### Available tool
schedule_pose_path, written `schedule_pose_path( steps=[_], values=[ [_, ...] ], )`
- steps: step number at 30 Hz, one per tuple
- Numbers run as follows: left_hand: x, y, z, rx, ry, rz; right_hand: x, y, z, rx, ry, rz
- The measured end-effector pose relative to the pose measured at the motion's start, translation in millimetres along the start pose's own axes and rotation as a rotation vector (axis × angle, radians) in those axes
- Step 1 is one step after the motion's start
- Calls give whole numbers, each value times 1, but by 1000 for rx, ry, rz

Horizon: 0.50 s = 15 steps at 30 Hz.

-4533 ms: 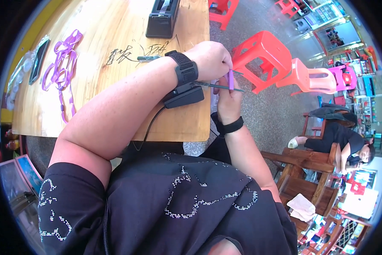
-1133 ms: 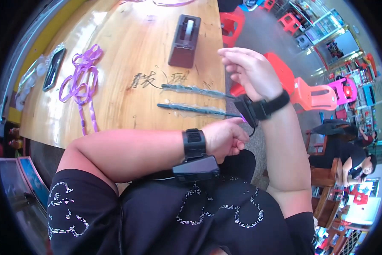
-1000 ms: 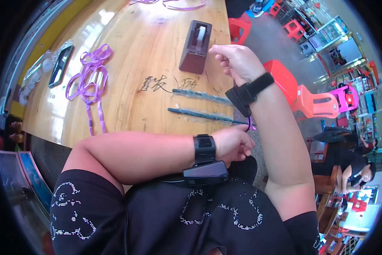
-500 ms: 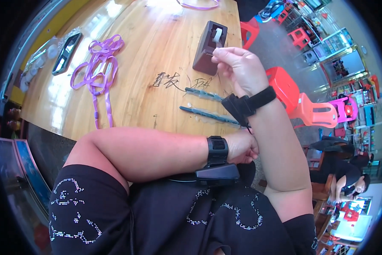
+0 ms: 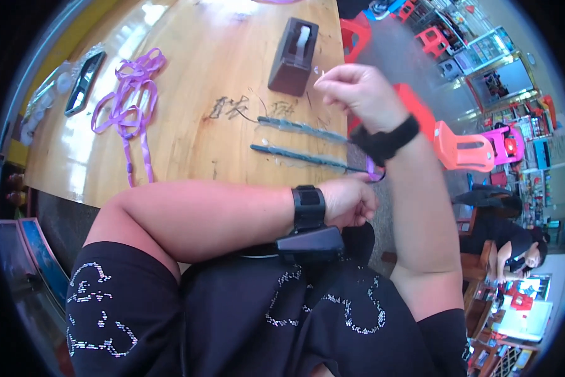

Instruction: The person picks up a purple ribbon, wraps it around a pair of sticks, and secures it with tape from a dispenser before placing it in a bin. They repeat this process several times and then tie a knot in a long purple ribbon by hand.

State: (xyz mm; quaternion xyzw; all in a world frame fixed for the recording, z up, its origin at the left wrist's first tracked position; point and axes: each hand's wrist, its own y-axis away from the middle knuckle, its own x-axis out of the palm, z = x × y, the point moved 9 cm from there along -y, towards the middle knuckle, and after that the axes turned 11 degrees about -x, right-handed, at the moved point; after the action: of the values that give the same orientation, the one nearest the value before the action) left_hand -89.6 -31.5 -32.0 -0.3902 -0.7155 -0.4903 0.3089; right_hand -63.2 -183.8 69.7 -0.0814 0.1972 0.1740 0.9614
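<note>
My right hand (image 5: 364, 97) is raised over the table's right edge, thumb and forefinger pinched. A small clear piece of tape seems to show at the fingertips, though it is faint. Just left of it stands a dark tape dispenser (image 5: 290, 69) with a white roll. My left hand (image 5: 350, 202) lies near my body below the table edge, its fingers curled; what they may hold is hidden. Between the hands, two dark green, slim sticks in clear wrapping, an upper stick (image 5: 301, 127) and a lower stick (image 5: 298, 155), lie side by side. A purple piece (image 5: 372, 168) shows by my right wrist.
On the wooden table (image 5: 188, 138) lie a tangled purple ribbon (image 5: 131, 100), a dark phone (image 5: 84, 83) and clear plastic packaging (image 5: 47, 97). Red stools and an orange chair (image 5: 461, 147) stand on the floor at right. Another person (image 5: 518, 251) sits farther right.
My right hand has come away from the tape dispenser, slightly down and to the right relative to it. The whole view has shifted a little. My left hand remains curled near my body.
</note>
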Motion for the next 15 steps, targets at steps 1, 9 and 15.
schedule_pose_path(
  steps=[1,9,15],
  values=[
    [1,4,-1,-15,-6,13,-6,7,10,-54,13,42],
    [4,8,-6,3,-55,64,-40,79,-28,138,96,313],
    [3,6,-4,-8,-45,41,-38,92,-70,263,195,314]
  ],
)
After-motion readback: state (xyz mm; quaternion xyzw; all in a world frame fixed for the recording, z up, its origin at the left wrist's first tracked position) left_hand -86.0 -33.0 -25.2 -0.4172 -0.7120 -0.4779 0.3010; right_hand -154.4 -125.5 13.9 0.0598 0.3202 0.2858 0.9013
